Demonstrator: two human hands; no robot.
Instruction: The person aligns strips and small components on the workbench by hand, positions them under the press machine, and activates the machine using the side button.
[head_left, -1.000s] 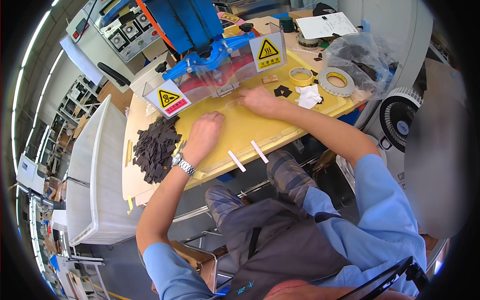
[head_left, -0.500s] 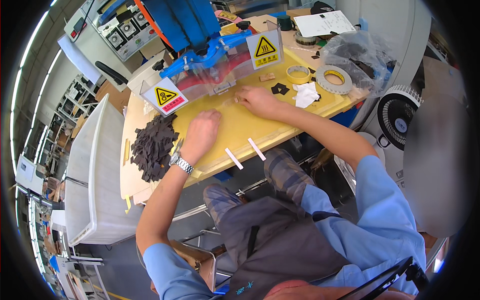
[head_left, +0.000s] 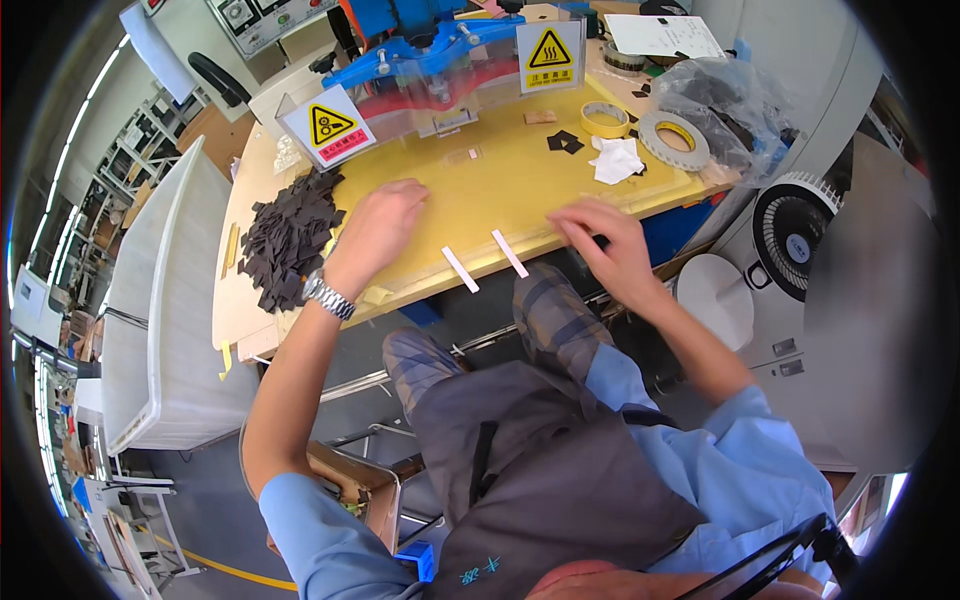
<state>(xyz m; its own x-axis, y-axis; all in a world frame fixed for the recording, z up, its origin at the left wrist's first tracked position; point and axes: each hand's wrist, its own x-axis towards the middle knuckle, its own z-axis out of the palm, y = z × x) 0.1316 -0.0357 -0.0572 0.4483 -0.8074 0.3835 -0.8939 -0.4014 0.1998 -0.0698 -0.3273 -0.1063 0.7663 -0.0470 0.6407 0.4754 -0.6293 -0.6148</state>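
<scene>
My left hand (head_left: 382, 232), a metal watch on its wrist, is over the yellow work surface (head_left: 480, 190) just right of a heap of dark fabric pieces (head_left: 290, 235). Its fingers are curled together, and whatever may be in them is hidden. Near the table's front edge, to the right of two white strips (head_left: 509, 254), hovers my right hand (head_left: 607, 245). Its fingers are bent and parted, with nothing visible in them. Below the head of a blue press (head_left: 430, 55) lies a small pale piece (head_left: 473, 154), apart from both hands.
Clear guards with warning signs (head_left: 550, 58) front the press. At right are a yellow tape roll (head_left: 605, 120), a wider white roll (head_left: 673, 140), crumpled white paper (head_left: 617, 160), several black pieces (head_left: 565, 142) and a plastic bag (head_left: 735, 110). A fan (head_left: 790, 240) stands beyond the table.
My right hand has drawn back from beneath the press toward the front edge, and the small pale piece there now shows. My left hand has shifted slightly left. The view has tilted down.
</scene>
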